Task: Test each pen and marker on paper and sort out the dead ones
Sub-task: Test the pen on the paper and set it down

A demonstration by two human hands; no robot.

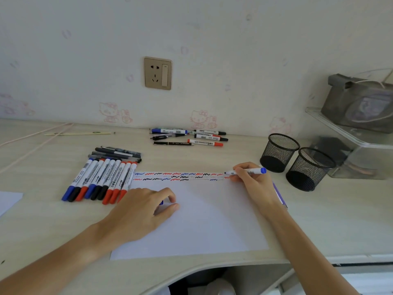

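A white sheet of paper point(197, 222) lies on the desk, with two rows of blue, red and black squiggles along its top edge. My right hand point(253, 182) grips an uncapped blue marker point(246, 171), tip pointing left at the end of the top row. My left hand point(142, 209) rests on the paper and pinches a small blue cap point(162, 202). A neat row of several capped markers point(100, 182) lies left of the paper, with dark pens point(117, 154) behind it. A second loose group of markers and pens point(189, 137) lies near the wall.
Two black mesh pen cups point(278, 152) point(308, 169) stand right of the paper. A clear shelf point(350, 145) with a grey bag point(359, 103) is at the far right. A cable point(32, 139) and a pale stick point(78, 133) lie at the back left. The desk edge curves in front.
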